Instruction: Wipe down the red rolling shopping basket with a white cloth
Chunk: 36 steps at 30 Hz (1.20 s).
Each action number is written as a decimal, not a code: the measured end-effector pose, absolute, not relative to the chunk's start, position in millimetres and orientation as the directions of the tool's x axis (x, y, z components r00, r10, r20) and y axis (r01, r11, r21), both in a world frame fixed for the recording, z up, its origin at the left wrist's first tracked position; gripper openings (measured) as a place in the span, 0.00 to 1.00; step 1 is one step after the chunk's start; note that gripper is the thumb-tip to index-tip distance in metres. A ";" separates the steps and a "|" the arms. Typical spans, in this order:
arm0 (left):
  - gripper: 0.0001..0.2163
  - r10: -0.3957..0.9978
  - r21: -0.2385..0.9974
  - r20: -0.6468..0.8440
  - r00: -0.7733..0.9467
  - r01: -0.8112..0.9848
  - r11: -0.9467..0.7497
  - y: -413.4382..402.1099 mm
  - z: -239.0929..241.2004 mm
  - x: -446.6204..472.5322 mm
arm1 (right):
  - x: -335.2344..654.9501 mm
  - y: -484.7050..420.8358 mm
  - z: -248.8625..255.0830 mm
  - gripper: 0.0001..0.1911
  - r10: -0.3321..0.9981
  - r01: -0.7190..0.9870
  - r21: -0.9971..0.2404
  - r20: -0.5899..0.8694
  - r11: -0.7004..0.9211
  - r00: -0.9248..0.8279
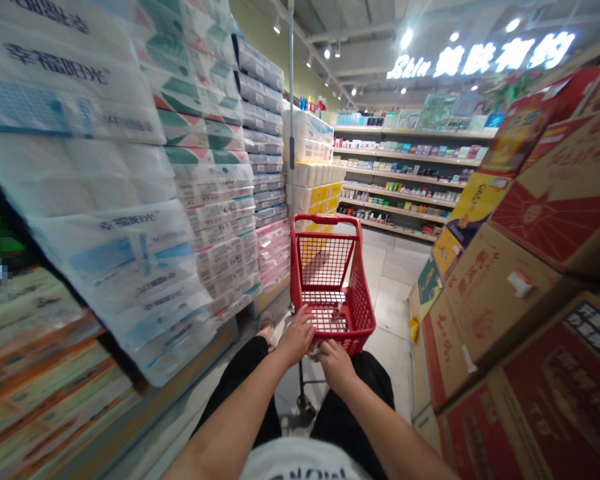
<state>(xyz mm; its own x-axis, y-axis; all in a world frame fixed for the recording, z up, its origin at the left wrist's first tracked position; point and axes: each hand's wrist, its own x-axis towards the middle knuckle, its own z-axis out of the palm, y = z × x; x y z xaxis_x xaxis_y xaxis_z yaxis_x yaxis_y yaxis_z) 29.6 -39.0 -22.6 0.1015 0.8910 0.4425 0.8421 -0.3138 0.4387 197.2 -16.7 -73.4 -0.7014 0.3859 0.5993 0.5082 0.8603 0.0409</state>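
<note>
A red plastic basket (pixel 365 313) sits on a wheeled shopping cart frame (pixel 301 380) right in front of my knees. At its near left corner is my left hand (pixel 296 337), its fingers bent over the rim. My right hand (pixel 335 363) is close beside it, below the near rim, with its fingers curled in. Something small and pale shows between the two hands, too small to name. The raised red handle (pixel 326 219) stands at the basket's far side. No goods can be made out inside the basket.
Wrapped paper packs (pixel 145 267) are stacked high on the left, on a low platform. Cardboard cartons (pixel 510 293) line the right side. Shelves (pixel 400 160) of small boxed goods stand at the back. The tiled aisle floor (pixel 390 303) runs between them.
</note>
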 end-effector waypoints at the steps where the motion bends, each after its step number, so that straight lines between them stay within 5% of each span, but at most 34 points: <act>1: 0.17 0.892 0.440 0.440 0.101 0.842 -0.312 -39.2 -22.7 29.8 | 197.9 -16.9 -72.7 0.08 0.396 0.515 0.036 0.594 0.857 -0.700; 25: 0.15 0.905 0.460 0.415 0.090 0.838 -0.294 -43.6 -19.0 24.9 | 211.6 -17.1 -79.6 0.10 0.437 0.549 0.010 0.595 0.836 -0.675; 36: 0.16 0.884 0.375 0.464 0.061 0.890 -0.259 -47.3 -12.9 16.5 | 202.9 -19.1 -67.2 0.08 0.432 0.530 -0.005 0.586 0.848 -0.685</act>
<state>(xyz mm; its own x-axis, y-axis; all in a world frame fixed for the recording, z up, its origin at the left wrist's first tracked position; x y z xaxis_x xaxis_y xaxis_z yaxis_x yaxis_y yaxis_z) 16.5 -47.3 -12.9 0.0615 0.8835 0.4644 0.8898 -0.2592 0.3755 202.9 -19.1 -67.2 -0.6854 0.4318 0.5864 0.5302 0.8479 -0.0046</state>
